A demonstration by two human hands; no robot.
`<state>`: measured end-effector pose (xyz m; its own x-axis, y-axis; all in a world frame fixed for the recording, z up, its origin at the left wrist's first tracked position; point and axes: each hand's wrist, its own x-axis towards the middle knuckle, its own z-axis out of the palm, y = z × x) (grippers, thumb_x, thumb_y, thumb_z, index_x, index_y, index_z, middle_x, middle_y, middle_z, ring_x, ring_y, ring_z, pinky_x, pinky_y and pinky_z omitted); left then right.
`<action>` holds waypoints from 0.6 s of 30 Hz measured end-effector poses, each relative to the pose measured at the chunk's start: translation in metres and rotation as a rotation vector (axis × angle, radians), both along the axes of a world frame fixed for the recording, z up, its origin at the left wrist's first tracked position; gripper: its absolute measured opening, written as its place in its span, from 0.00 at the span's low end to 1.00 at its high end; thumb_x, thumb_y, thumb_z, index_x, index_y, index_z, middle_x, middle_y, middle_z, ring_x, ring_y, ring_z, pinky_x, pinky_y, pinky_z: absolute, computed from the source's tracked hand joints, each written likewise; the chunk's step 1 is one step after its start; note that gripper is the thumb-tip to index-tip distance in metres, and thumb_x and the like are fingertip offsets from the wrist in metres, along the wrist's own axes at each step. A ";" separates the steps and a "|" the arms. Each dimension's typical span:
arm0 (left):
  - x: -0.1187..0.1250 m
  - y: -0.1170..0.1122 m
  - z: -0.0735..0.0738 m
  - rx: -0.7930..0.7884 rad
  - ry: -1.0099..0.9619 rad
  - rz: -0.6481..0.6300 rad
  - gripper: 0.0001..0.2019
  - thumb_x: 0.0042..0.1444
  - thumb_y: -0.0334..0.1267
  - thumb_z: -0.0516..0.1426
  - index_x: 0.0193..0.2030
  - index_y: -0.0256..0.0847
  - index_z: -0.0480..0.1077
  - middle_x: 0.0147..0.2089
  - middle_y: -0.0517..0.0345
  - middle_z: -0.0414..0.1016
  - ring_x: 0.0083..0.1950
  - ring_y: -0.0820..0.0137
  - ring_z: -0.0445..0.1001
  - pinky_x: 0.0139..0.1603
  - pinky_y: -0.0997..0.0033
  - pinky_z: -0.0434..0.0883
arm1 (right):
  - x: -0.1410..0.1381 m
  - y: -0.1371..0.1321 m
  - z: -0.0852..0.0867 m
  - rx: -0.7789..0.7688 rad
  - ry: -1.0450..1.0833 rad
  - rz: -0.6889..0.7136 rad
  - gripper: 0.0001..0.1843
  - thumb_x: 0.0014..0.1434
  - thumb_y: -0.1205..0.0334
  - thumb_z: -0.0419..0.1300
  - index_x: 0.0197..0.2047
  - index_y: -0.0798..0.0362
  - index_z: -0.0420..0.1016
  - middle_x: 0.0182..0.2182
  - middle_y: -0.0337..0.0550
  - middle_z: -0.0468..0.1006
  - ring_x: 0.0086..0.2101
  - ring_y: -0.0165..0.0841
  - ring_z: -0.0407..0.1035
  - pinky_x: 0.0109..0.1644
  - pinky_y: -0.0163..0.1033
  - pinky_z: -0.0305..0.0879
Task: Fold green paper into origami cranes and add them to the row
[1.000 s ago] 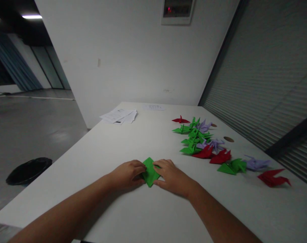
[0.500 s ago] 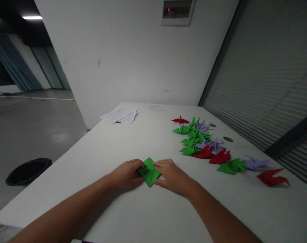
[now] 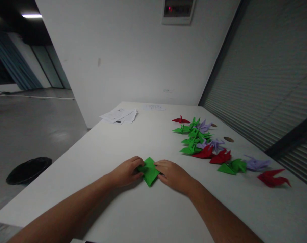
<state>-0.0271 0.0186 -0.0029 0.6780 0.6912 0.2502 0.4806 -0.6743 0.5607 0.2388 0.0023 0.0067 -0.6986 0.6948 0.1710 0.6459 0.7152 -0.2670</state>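
Note:
A green piece of origami paper [image 3: 150,172], folded into a small diamond, lies on the white table [image 3: 133,209] in front of me. My left hand [image 3: 128,171] pinches its left corner between thumb and fingers. On the opposite side, my right hand [image 3: 172,173] grips the right corner, fingers over the top and thumb at the lower edge. The fingertips cover both side corners; the top and bottom points of the diamond show.
Folded paper cranes in green, purple and red [image 3: 220,157] spread along the table's right side. Printed sheets [image 3: 119,115] lie at the far left of the tabletop. A black-lined bin [image 3: 29,170] stands on the floor at left. Window blinds [image 3: 264,77] border the right.
My left fingers and thumb have closed in further over the left corner. My right thumb has moved up against the paper's lower right edge. The paper stays in about the same place.

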 end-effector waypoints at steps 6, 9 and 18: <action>-0.001 -0.004 0.002 -0.001 0.014 -0.010 0.21 0.53 0.34 0.63 0.54 0.43 0.67 0.53 0.49 0.73 0.49 0.61 0.74 0.51 0.61 0.73 | -0.001 0.003 -0.009 0.010 0.017 -0.051 0.12 0.66 0.69 0.57 0.48 0.55 0.81 0.48 0.51 0.83 0.50 0.41 0.75 0.60 0.47 0.68; -0.001 -0.003 0.000 0.001 0.028 0.016 0.20 0.54 0.35 0.63 0.54 0.43 0.67 0.51 0.50 0.74 0.49 0.61 0.74 0.50 0.61 0.73 | -0.001 0.004 -0.008 -0.033 0.039 -0.088 0.11 0.66 0.69 0.56 0.46 0.54 0.80 0.44 0.48 0.83 0.47 0.39 0.75 0.56 0.44 0.68; 0.004 0.003 -0.009 0.028 0.090 0.126 0.20 0.47 0.24 0.57 0.48 0.41 0.71 0.44 0.52 0.75 0.45 0.62 0.75 0.46 0.64 0.73 | -0.014 -0.001 -0.010 -0.006 0.150 -0.116 0.21 0.56 0.72 0.61 0.54 0.56 0.73 0.49 0.51 0.79 0.52 0.42 0.69 0.60 0.46 0.65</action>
<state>-0.0230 0.0219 -0.0123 0.6067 0.7659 0.2130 0.6100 -0.6203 0.4931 0.2253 0.0015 -0.0033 -0.5806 0.7707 0.2625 0.6766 0.6360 -0.3710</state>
